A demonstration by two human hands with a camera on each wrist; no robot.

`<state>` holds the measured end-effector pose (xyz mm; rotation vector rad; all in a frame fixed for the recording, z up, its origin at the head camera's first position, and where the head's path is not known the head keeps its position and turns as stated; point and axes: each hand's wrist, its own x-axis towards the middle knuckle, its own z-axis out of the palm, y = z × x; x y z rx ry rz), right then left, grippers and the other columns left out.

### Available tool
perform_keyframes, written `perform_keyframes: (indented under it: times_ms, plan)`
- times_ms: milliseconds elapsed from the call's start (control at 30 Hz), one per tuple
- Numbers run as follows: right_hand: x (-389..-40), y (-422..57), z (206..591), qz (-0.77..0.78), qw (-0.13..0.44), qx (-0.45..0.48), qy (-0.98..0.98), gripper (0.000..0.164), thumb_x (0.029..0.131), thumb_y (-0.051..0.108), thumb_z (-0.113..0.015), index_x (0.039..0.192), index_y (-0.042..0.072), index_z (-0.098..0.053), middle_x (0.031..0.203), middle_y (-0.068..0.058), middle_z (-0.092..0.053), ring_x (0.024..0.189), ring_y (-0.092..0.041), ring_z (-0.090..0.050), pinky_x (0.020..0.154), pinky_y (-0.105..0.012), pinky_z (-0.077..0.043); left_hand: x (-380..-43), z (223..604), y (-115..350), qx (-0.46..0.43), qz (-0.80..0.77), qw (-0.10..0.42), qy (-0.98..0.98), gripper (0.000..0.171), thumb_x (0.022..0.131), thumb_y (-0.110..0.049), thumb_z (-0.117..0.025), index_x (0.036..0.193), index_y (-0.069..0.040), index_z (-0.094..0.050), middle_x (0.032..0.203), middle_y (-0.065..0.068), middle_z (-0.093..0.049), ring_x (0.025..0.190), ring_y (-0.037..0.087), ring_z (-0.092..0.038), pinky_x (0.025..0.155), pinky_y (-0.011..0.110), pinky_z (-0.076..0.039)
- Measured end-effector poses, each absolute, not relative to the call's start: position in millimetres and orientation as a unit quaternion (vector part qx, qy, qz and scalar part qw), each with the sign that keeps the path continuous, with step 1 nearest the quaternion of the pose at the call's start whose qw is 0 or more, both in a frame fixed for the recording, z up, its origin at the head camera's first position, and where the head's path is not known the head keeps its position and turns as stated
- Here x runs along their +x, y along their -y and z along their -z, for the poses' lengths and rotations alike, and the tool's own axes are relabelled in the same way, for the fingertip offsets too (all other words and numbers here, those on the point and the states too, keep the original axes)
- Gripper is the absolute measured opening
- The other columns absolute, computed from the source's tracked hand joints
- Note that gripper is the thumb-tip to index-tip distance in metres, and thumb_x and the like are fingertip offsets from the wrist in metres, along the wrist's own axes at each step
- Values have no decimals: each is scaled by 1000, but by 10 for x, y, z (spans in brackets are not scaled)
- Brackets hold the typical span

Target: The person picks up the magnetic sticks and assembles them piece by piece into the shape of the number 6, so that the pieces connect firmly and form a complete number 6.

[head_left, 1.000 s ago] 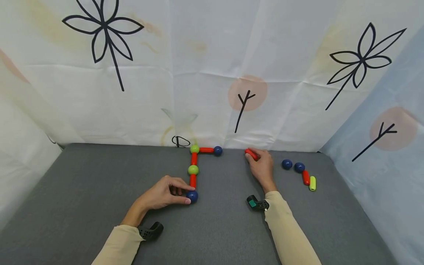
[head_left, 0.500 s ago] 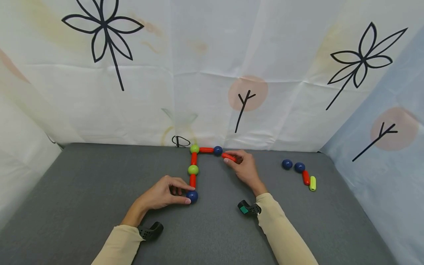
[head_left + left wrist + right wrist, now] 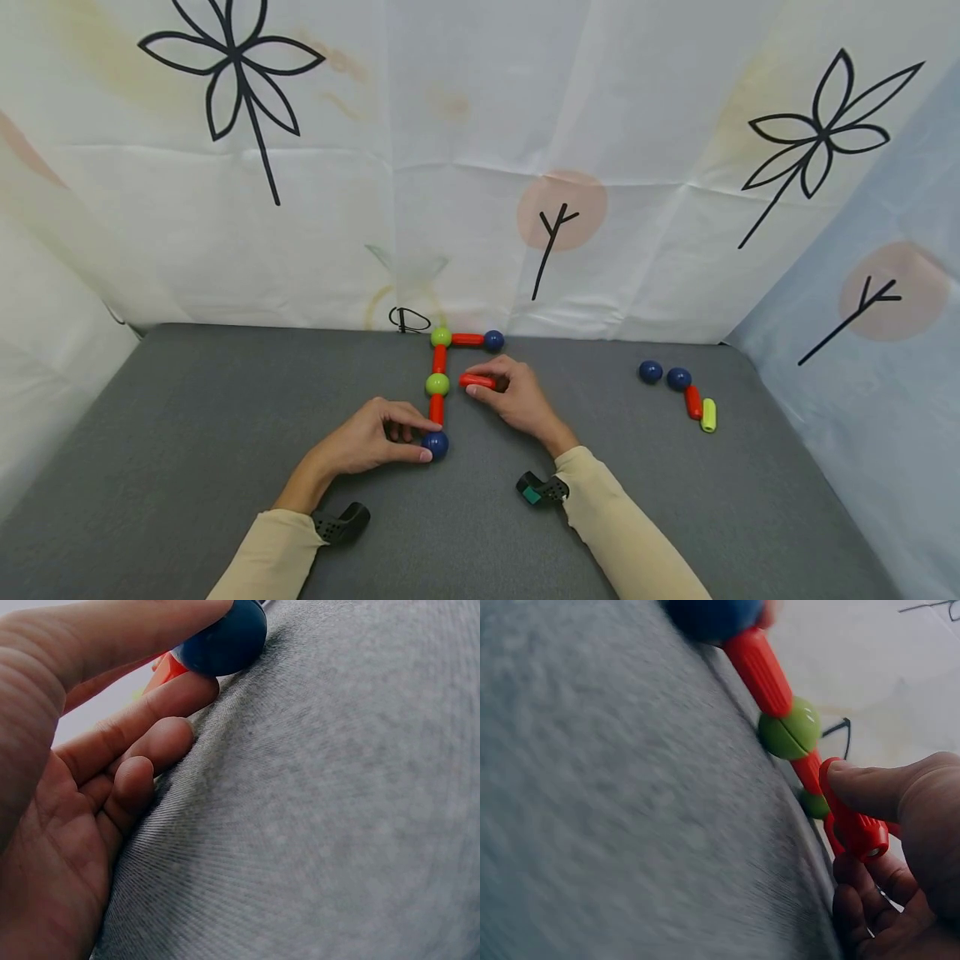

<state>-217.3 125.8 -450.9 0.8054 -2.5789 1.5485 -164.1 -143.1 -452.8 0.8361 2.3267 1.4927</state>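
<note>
My left hand (image 3: 371, 437) pinches a blue ball (image 3: 436, 445) between thumb and fingers at the near end of a joined chain. From that ball a red rod (image 3: 437, 409) runs to a green ball (image 3: 437, 384). Another red rod (image 3: 439, 359) leads on to the far green ball (image 3: 441, 337), where a third one (image 3: 468, 340) turns right to a blue ball (image 3: 493, 341). My right hand (image 3: 521, 400) holds a loose red rod (image 3: 477, 381), pointed at the middle green ball with a small gap. In the right wrist view the rod's end (image 3: 874, 847) shows a small metal tip.
On the right of the grey table (image 3: 637, 500) lie two blue balls (image 3: 650, 372), a red rod (image 3: 693, 402) and a yellow-green rod (image 3: 708, 415). A printed cloth (image 3: 465, 167) hangs along the table's back edge.
My right hand has carried the red rod leftward and nearer, past the far-right blue ball of the chain to beside the middle green ball. The left hand stays on its blue ball.
</note>
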Motion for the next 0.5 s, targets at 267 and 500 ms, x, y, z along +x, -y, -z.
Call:
perform_keyframes:
  times_ms: [267,500]
  plan:
    - [-2147,-1192,4556,-469,7,258,845,26,90,15,-79,115,9,-78,101,-2,-66,90,-14,-59,76,-28,-48,-1641,4534,1431,292,-513,122,-798,34,84,-22,-86,116,-15,-79,94,-4,-71,76,15,-59,65,27,-47]
    - [-2132,-1171,4567,-459,15,250,852,27,91,16,-79,117,11,-78,100,-1,-65,89,-15,-57,77,-30,-45,-1637,4532,1432,296,-511,118,-799,34,84,-23,-85,117,-14,-79,92,-5,-71,76,15,-59,65,27,-47]
